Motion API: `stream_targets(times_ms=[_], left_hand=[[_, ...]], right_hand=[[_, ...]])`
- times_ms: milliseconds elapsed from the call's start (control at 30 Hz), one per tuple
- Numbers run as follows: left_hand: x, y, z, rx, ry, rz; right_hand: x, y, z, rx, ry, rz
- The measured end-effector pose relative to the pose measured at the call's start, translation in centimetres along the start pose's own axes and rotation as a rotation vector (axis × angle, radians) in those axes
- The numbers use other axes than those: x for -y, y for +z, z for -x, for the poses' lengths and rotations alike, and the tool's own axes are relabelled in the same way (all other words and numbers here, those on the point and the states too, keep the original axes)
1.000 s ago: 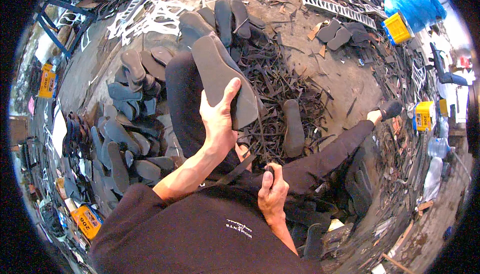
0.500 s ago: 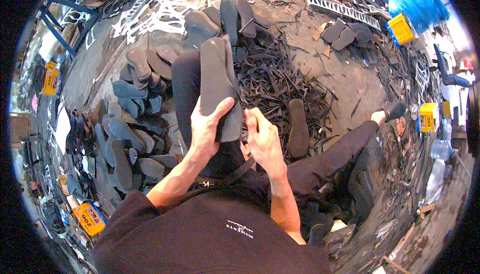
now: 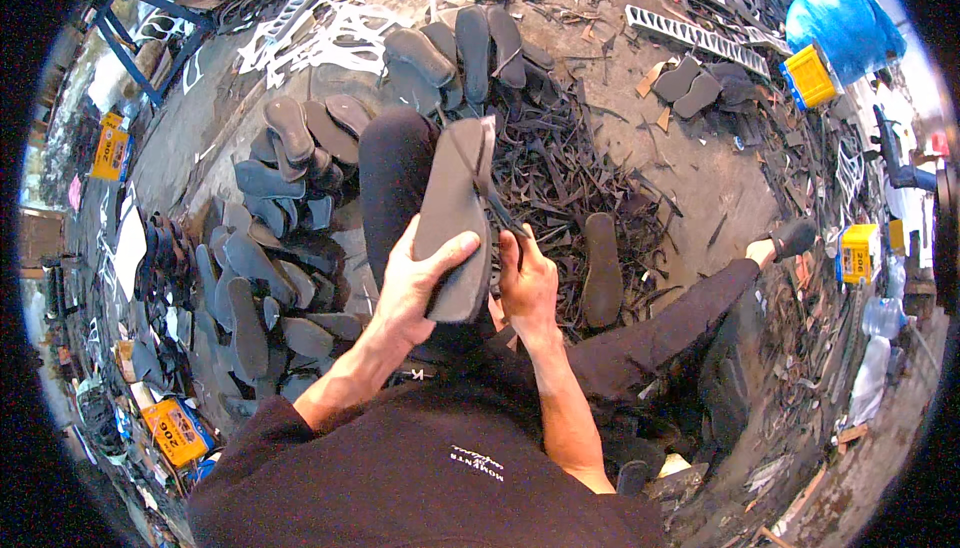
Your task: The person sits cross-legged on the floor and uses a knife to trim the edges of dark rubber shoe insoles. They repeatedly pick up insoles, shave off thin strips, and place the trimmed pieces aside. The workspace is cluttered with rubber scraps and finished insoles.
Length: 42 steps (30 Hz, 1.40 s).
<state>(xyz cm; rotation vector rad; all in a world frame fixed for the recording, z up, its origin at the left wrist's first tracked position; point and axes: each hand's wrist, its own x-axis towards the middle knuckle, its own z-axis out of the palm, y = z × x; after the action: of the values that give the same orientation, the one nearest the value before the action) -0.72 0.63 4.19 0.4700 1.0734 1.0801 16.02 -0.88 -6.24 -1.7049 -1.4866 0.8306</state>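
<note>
My left hand point(image 3: 412, 273) is wrapped round the lower part of a grey shoe sole point(image 3: 452, 203), thumb pressed on its flat face. The sole stands tilted above my lap, its upper end leaning right. Along its right edge a thin dark strip point(image 3: 499, 210) comes away and runs down to my right hand point(image 3: 530, 283). That hand is closed around the strip's end, close beside the sole. Whether it holds a blade too is hidden by the fingers. Beyond my right hand, another dark sole point(image 3: 602, 268) lies flat on the scraps.
Dark offcuts point(image 3: 590, 168) are heaped in front of me. Loose soles point(image 3: 255, 263) pile up at my left, more soles point(image 3: 473, 48) at the far side. A white slotted strip point(image 3: 695, 40), a yellow box point(image 3: 810, 76) and a blue bag point(image 3: 845, 13) lie far right.
The sole has come nearer to me and tipped to the right. My right hand has turned upright, and a strip now stands off the sole's right edge.
</note>
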Motion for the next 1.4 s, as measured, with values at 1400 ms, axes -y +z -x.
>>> stream_targets(times_ms=[1400], left_hand=[[-3.4, 5.3, 0.0, 0.611, -0.281, -0.230]], right_hand=[[12.3, -21.6, 1.4, 0.403, 0.155, 0.027]])
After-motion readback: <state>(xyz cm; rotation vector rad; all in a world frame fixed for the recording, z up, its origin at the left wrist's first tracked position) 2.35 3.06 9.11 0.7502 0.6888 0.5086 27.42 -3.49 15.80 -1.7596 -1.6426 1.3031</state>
